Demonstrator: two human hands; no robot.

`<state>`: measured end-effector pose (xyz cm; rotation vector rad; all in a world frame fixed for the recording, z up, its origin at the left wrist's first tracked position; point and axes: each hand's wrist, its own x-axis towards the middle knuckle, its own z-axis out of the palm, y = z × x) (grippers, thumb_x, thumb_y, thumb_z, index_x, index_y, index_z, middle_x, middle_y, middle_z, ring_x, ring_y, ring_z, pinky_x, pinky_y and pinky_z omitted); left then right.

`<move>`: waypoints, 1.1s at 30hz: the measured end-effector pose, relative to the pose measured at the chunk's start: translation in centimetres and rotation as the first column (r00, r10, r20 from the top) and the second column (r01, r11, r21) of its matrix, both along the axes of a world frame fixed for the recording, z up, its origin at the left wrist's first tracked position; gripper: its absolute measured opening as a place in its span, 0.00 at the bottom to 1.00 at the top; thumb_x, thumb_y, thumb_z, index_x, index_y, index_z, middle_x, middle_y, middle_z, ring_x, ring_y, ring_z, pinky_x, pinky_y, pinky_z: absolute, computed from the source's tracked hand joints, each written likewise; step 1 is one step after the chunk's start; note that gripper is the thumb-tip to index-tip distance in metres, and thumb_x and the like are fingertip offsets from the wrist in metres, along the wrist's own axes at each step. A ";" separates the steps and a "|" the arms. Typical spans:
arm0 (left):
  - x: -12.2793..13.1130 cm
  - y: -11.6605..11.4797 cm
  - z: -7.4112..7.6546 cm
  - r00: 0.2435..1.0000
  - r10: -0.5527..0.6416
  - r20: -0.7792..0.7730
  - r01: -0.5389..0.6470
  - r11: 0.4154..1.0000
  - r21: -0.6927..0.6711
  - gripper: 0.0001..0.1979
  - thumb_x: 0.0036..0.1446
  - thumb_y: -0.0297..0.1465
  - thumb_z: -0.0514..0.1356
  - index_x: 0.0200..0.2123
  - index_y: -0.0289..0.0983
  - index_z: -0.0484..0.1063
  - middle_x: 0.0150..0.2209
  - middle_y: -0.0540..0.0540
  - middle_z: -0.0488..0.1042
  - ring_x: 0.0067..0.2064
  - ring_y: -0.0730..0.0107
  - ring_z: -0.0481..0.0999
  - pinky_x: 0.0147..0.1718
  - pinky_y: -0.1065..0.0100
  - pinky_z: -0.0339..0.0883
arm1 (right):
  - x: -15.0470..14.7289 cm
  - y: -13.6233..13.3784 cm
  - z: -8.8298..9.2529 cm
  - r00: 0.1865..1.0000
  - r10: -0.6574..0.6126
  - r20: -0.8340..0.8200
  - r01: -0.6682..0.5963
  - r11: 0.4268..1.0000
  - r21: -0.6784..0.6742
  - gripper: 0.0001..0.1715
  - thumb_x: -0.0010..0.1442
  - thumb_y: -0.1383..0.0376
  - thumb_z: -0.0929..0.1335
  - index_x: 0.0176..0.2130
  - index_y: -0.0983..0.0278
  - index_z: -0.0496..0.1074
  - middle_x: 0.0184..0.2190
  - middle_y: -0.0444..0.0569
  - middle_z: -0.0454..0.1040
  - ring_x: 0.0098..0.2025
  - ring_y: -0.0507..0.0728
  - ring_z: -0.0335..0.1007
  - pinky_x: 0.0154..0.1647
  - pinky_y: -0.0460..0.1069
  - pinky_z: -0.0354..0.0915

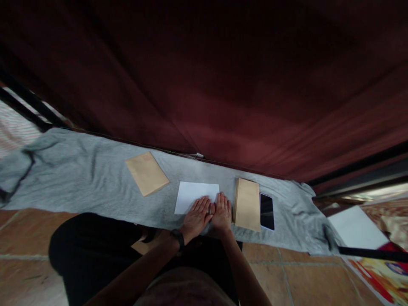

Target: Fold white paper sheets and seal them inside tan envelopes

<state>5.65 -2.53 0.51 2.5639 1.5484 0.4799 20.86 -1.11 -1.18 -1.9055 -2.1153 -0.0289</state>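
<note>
A white sheet of paper (194, 193) lies on a grey cloth (79, 178) spread over the floor. My left hand (196, 216) rests flat on the sheet's near edge, fingers stretched out, a dark watch on its wrist. Beside it and touching it, my right hand (222, 211) also lies flat with fingers together on the sheet's near right corner. Neither hand holds anything. A brown envelope (147, 173) lies to the left of the sheet. A stack of brown envelopes (247, 204) sits just right of my right hand.
A dark phone (267, 211) lies on the cloth right of the envelope stack. A dark red curtain (223, 85) hangs behind the cloth. Tiled floor (25, 238) lies in front. More white paper (357, 227) and a colourful print (385, 276) sit at the far right.
</note>
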 end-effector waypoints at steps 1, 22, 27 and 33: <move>-0.4 -0.3 -0.2 1.000 0.013 -0.002 -0.013 1.000 0.004 0.32 0.70 0.44 0.47 0.70 0.33 0.53 0.70 0.37 0.57 0.72 0.58 0.53 0.70 0.51 0.47 | 0.0 0.0 0.0 1.000 -0.001 0.000 0.001 1.000 0.007 0.33 0.73 0.60 0.56 0.70 0.73 0.53 0.70 0.63 0.56 0.71 0.65 0.51 0.68 0.62 0.49; -3.7 2.1 0.7 0.978 0.207 -0.036 -0.206 0.978 0.039 0.31 0.70 0.38 0.44 0.71 0.29 0.49 0.70 0.35 0.56 0.72 0.56 0.52 0.70 0.50 0.46 | -0.1 -0.1 -0.3 0.999 0.025 -0.044 -0.022 0.997 0.072 0.34 0.73 0.58 0.54 0.71 0.72 0.52 0.68 0.64 0.59 0.70 0.68 0.52 0.67 0.65 0.51; -1.3 4.3 0.0 0.997 0.077 -0.024 -0.076 0.997 0.023 0.30 0.70 0.38 0.46 0.70 0.32 0.51 0.70 0.36 0.56 0.72 0.57 0.53 0.70 0.49 0.45 | 0.0 -0.1 -0.4 0.999 0.023 -0.040 -0.020 0.997 0.072 0.35 0.73 0.57 0.55 0.71 0.73 0.52 0.68 0.65 0.58 0.70 0.68 0.52 0.67 0.66 0.50; -4.4 5.3 -0.3 0.982 0.184 -0.032 -0.183 0.983 0.026 0.32 0.70 0.42 0.45 0.69 0.27 0.55 0.70 0.32 0.56 0.72 0.56 0.52 0.70 0.52 0.46 | -0.1 -0.1 -0.3 0.999 0.025 -0.032 -0.023 0.997 0.067 0.34 0.73 0.58 0.55 0.71 0.73 0.51 0.68 0.64 0.59 0.70 0.68 0.52 0.67 0.65 0.50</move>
